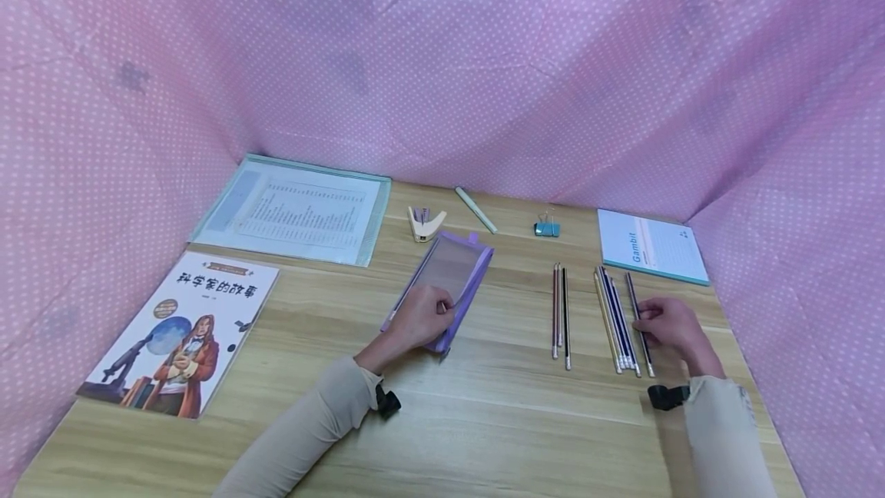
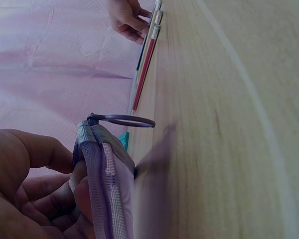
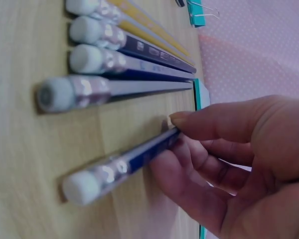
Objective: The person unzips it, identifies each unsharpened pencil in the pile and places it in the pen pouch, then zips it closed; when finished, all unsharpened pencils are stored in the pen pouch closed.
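My left hand [image 1: 417, 317] pinches the edge of a purple mesh zip pencil case [image 1: 451, 266] between thumb and fingers. In the left wrist view the case's upper edge [image 2: 103, 169] stands off the wood, with a dark ring at its corner. On the right, my right hand [image 1: 672, 326] has thumb and fingertips around a dark blue pencil [image 3: 142, 155] with a white eraser. That pencil lies just right of a group of several pencils [image 1: 615, 321], yellow and dark. Further left, a smaller group of pencils [image 1: 555, 313], red and dark, lies between the hands.
Along the back lie a stapler [image 1: 424, 224], a pale green pen [image 1: 475, 210], a teal binder clip [image 1: 547, 229] and a notebook [image 1: 650, 246]. At left are a document folder [image 1: 297, 210] and an illustrated book [image 1: 183, 333]. Pink dotted cloth [image 1: 442, 83] surrounds the table.
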Available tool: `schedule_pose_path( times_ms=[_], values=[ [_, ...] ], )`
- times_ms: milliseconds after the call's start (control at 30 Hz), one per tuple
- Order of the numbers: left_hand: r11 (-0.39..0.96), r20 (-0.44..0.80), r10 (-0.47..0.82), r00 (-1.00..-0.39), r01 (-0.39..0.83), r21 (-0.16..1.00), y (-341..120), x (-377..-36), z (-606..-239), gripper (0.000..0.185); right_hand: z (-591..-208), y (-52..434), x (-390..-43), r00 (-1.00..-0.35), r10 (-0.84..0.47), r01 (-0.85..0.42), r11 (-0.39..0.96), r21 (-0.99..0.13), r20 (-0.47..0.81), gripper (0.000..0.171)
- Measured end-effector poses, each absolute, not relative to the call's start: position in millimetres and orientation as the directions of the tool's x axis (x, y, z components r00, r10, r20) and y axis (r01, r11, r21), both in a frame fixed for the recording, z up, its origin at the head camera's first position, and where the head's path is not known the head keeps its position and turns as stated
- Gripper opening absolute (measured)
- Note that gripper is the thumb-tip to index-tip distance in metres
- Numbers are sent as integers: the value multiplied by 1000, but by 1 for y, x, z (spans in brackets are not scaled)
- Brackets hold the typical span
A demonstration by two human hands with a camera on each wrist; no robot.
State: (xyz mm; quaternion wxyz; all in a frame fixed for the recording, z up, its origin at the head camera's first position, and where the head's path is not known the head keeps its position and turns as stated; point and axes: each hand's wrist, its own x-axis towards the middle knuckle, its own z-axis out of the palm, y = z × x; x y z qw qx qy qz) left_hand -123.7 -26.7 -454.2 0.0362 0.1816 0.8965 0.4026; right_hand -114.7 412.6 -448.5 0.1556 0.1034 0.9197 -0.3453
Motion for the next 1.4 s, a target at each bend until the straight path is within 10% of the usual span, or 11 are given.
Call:
schedule_pose_path(
  times_ms=[633,900,1400],
  values=[
    [618,69,356,-932,291,731,-27,-123,-453,9,-454,433,-107,-908,52,389,476,-789,-416,56],
    [612,81,355,-931,297,733,-27,-124,-454,9,-460,440,-103,-921,-79,374,99,-922,-382,19],
    [613,98,355,-930,310,727,-27,-124,-454,8,-474,445,-98,-907,-411,276,-414,-867,-92,51]
  ],
)
